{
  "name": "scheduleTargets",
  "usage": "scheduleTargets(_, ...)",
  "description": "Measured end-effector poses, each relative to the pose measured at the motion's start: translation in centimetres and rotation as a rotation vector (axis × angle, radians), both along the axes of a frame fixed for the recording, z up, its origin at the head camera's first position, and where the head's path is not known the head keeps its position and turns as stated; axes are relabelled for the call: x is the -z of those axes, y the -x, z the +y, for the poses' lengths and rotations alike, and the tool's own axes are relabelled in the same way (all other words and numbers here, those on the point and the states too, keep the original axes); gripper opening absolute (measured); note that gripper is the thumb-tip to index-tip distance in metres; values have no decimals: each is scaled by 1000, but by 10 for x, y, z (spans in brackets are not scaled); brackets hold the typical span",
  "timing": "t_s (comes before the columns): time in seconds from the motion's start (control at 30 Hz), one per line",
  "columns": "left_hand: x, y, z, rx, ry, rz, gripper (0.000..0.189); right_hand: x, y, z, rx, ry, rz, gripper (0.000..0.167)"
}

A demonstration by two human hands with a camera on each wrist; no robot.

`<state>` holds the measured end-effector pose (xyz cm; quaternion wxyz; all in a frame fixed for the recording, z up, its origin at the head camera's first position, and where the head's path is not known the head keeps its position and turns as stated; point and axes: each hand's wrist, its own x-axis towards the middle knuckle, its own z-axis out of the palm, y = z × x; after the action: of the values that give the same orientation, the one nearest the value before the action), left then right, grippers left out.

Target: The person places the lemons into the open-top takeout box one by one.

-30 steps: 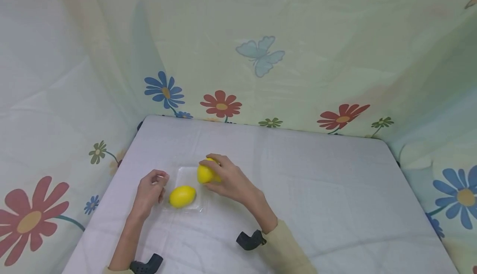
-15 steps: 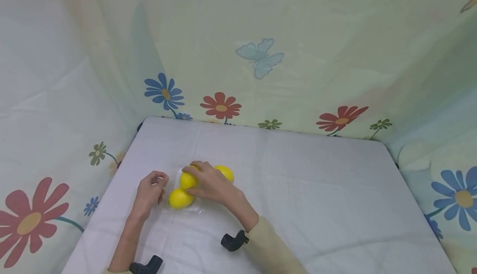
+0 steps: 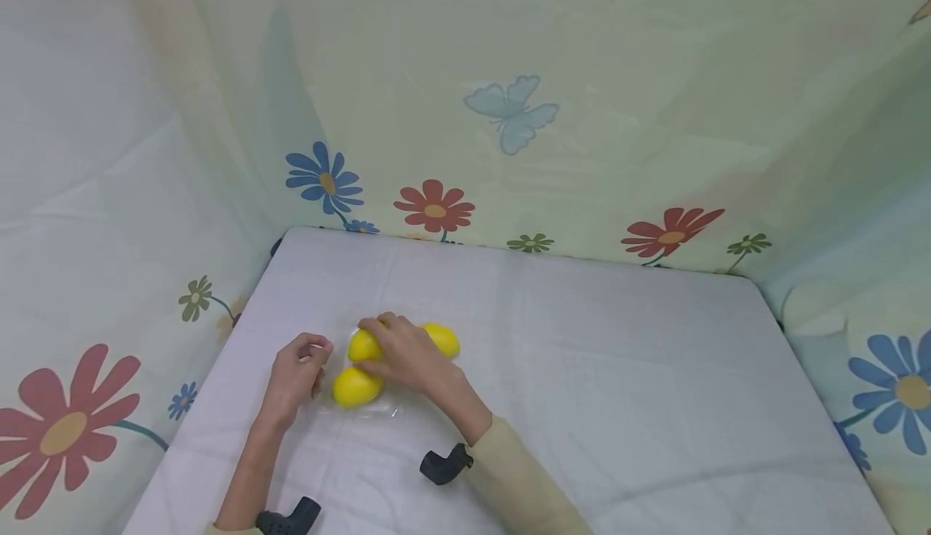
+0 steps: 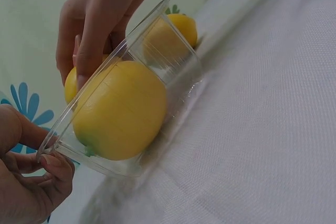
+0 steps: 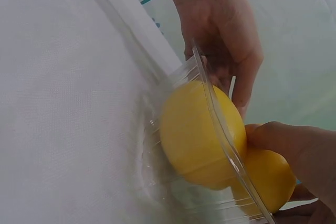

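A clear plastic container (image 4: pixel 107 169) stands on the white-covered table. One lemon (image 3: pixel 356 388) lies inside it on the near side, its greenish tip showing in the left wrist view. My left hand (image 3: pixel 294 373) pinches the container's left rim between thumb and finger. With fingers and thumb, my right hand (image 3: pixel 410 357) grips a second lemon (image 3: pixel 364 345) at the container's far side. That lemon sits right against the first one in the head view, partly covered by the fingers. A third lemon (image 3: pixel 444 339) rests on the table just right of the container, partly behind the right hand.
A white cloth covers the table (image 3: pixel 618 373), which stretches away to the right of the hands. Curtains with printed flowers and a butterfly (image 3: pixel 512 113) hang behind and at both sides. A black wrist camera (image 3: pixel 445 465) projects from the right sleeve.
My right hand has carried its lemon left and down into the container, against the first lemon. The third lemon has come into sight behind it. My left hand stays at the rim.
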<state>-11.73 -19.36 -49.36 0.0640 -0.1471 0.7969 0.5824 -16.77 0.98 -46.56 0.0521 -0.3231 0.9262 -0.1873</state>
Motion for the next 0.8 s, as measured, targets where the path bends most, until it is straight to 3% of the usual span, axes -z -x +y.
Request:
scheduleTargets(0.47, 2, 2, 1, 6, -27, -2, 31, 2, 10, -17, 48, -180, -97, 55)
scheduleTargets(0.8, 0, 1, 2, 9, -17, -2, 35, 0, 9, -16, 18, -190, -69, 55)
